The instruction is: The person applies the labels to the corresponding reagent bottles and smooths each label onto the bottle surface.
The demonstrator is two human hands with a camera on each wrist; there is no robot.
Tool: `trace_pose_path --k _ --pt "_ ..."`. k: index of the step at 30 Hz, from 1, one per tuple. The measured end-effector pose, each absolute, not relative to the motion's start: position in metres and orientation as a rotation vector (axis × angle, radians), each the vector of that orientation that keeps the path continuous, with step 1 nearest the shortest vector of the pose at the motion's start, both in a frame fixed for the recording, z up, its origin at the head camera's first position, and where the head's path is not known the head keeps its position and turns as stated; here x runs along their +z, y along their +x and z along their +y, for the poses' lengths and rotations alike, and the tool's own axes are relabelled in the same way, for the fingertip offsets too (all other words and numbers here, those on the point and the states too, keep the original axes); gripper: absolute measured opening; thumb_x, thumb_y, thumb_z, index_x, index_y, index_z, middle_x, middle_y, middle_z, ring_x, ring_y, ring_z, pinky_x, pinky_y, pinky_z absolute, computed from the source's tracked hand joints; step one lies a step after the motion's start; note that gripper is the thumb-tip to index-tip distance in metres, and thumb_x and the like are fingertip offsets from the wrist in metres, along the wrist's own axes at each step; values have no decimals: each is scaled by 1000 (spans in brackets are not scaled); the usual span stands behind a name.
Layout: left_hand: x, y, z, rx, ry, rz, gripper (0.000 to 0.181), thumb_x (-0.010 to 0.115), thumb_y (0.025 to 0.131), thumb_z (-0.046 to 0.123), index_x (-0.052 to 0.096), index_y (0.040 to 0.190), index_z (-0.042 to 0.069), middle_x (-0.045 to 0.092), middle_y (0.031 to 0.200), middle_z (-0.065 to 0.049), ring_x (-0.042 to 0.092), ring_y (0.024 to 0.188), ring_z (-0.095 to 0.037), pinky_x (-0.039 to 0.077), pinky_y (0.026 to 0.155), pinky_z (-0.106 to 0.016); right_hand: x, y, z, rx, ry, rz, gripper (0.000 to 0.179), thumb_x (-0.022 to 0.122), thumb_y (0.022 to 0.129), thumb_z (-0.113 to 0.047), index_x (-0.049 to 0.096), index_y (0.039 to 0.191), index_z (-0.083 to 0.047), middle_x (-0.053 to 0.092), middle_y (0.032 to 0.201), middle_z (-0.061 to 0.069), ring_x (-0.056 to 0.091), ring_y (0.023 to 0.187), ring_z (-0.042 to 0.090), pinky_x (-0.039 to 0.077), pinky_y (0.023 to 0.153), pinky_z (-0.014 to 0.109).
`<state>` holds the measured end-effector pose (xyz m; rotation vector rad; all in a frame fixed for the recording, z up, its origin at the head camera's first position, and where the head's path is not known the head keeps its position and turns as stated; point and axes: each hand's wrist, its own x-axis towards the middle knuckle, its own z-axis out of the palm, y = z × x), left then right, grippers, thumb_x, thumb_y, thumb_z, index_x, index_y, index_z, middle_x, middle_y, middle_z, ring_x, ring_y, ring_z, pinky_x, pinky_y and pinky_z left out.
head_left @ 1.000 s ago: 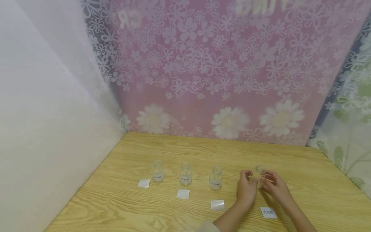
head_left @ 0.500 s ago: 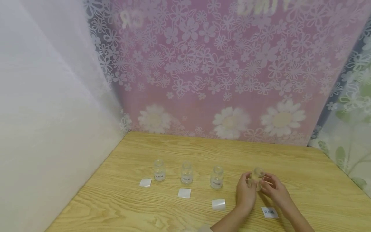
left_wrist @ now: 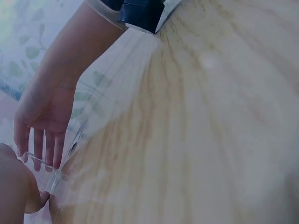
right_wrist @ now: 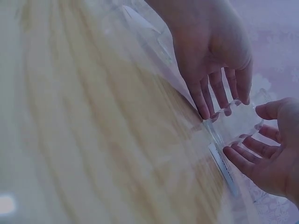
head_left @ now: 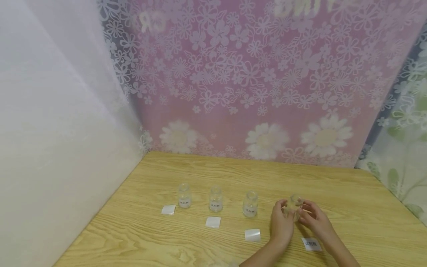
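Note:
A small clear glass bottle is held between both hands at the right of the table in the head view. My left hand grips its left side with thumb and fingers. From the other side my right hand holds it, fingertips against the glass. Both hands also meet at the bottle in the right wrist view. Whether its base touches the table I cannot tell. In front of the hands lies a white label with dark printed characters.
Three similar glass bottles stand in a row to the left: one far left, a middle bottle and a nearer bottle, each with a printed label. White paper squares lie before them. Flowered curtain borders the wooden table.
The hands and bottle have shifted slightly toward me and to the left. The bottle's mouth sits a little lower in view. Both hands keep hold of it; the camera view shifts slightly.

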<state>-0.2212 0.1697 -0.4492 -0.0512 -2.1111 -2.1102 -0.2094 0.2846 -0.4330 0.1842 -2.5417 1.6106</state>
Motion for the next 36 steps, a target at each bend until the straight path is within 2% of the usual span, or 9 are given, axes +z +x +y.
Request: trace_pose_path --k 4,7,12,17,21,24,28,31,36 --pt "-451 -221 167 -2072 -75 -2162 34 65 84 9 57 117 10 55 116 0 51 111 -24 44 90 -35 -435 -209 287 1589 201 -2544 49 46 98 -22 29 135 7 37 128 35 49 109 37 50 79 32" --pt "-454 -217 164 -2005 -125 -2187 36 65 85 12 54 119 11 51 116 5 49 109 -20 45 88 -32 -436 -206 293 1539 230 -2549 49 46 98 -21 30 135 6 39 126 34 54 102 18 51 77 32" --pt "-456 -207 157 -1887 -255 -2183 27 66 84 15 53 107 16 43 99 15 45 91 -6 44 75 -21 -439 -197 310 1310 327 -2615 38 49 97 -15 42 128 5 50 119 26 48 94 -6 51 72 28" --pt "-458 -194 152 -1489 -548 -2514 24 69 83 26 59 103 19 43 92 18 41 83 3 41 68 -13 -448 -184 335 1183 458 -2738 30 57 92 -14 54 118 2 57 115 14 46 97 -10 50 74 25" --pt "-462 -190 151 -816 -751 -2682 34 65 79 48 65 105 26 48 97 18 39 87 3 37 73 -10 -459 -179 353 1150 729 -2694 25 63 86 -4 60 111 -2 50 122 -9 31 106 -18 43 73 13" --pt "-464 -191 149 -528 -812 -2683 36 63 77 55 67 104 31 49 99 18 38 89 2 33 76 -10 -465 -179 358 1049 856 -2637 28 67 81 -1 63 107 -9 43 123 -19 24 108 -18 41 71 12" --pt "-465 -192 147 -410 -837 -2689 31 63 78 55 67 102 37 49 100 20 38 88 2 32 75 -11 -468 -182 356 901 830 -2626 29 71 77 -3 65 103 -15 47 120 -17 25 106 -16 50 69 37" --pt "-467 -192 146 -376 -836 -2685 28 63 79 53 67 103 39 49 100 21 38 88 2 32 74 -11 -468 -182 351 850 787 -2641 26 72 77 -6 66 100 -18 49 118 -15 26 105 -14 45 62 56" --pt "-470 -195 141 -358 -826 -2656 25 64 79 50 68 101 38 50 99 21 39 87 2 33 76 -13 -466 -182 339 801 717 -2632 24 75 76 -12 67 96 -22 56 113 1 34 104 -6 42 65 62"
